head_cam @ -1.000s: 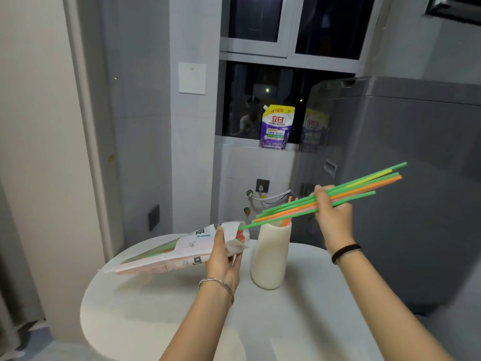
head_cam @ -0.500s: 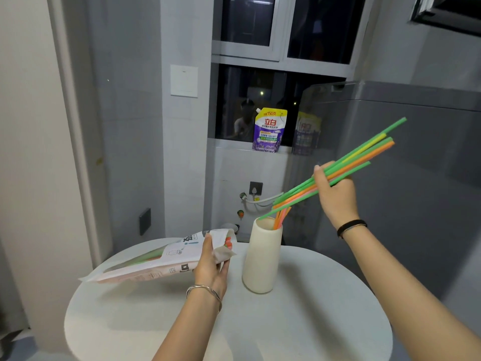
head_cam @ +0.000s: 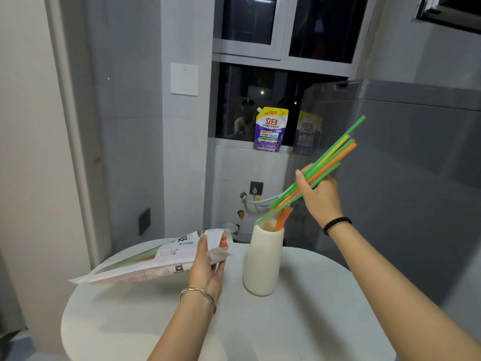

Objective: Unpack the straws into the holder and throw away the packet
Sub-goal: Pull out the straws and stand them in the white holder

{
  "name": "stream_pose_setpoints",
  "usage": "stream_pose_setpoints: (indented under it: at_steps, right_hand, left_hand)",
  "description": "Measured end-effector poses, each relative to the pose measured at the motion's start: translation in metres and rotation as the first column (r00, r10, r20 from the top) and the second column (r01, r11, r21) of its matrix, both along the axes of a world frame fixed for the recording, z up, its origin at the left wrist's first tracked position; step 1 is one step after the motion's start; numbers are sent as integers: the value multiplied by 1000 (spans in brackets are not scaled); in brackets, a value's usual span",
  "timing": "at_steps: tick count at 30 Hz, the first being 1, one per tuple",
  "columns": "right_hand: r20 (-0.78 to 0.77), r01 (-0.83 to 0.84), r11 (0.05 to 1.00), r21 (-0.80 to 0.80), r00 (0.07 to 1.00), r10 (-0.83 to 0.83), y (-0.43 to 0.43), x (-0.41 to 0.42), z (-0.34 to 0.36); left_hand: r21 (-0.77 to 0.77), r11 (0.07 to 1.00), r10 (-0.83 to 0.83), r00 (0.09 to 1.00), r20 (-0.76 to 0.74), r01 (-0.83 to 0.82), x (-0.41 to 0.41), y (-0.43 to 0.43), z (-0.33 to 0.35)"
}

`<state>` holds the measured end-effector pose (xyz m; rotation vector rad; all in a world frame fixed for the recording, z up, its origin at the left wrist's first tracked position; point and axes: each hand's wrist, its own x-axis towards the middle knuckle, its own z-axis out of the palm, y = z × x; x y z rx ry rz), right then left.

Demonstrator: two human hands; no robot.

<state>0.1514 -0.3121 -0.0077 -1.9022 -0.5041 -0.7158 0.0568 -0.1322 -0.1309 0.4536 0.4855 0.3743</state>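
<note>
Straws (head_cam: 326, 165), a green, yellow and orange bundle, slant from upper right down toward the holder (head_cam: 262, 259), pinched mid-length in the right hand (head_cam: 321, 194). Nearest the onlooker lies the bare white tabletop (head_cam: 299, 321), round in outline. Above its left part the left hand (head_cam: 207, 264) is closed on the open mouth of the packet (head_cam: 145, 259), held level and clear of the surface; coloured straw ends show inside that mouth, so more remains to unpack. Just right of this hand stands the holder, a tall cream vessel with a few orange straws already upright in it. One green tip of the bundle lies at the rim; the other lower ends hang above the opening.

Risks, as judged: the fanned lower ends may catch the rim or miss it, scattering straws across the tabletop or tipping the narrow holder; the level packet may spill its contents.

Farther back, a wall socket with a white hose, a purple refill pouch (head_cam: 270, 130) on the window sill, and a grey appliance (head_cam: 403, 178) at far right. Nothing stands between bundle and holder. No bin is visible.
</note>
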Motion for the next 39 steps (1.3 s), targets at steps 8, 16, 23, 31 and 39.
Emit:
stream_pose_setpoints:
  at_steps: [8, 16, 23, 31, 39]
  right_hand:
    - [-32, -13, 1000, -13, 999, 13, -6, 4, 1]
    - [-141, -31, 976, -213, 990, 1, 18, 7, -26]
    - [-286, 14, 905, -425, 946, -150, 23, 23, -44]
    - [-255, 52, 926, -374, 954, -157, 22, 26, -44]
    - [-59, 112, 928, -356, 988, -142, 22, 21, -43]
  left_hand:
    - [-17, 1000, 1, 1000, -6, -1, 4, -8, 5]
    - [-16, 1000, -15, 1000, -16, 15, 3, -13, 4]
    - [-25, 1000, -10, 1000, -29, 9, 3, -7, 2]
    - [-15, 1000, 9, 1000, -21, -10, 2, -5, 4]
    - [8, 1000, -10, 1000, -4, 10, -7, -4, 6]
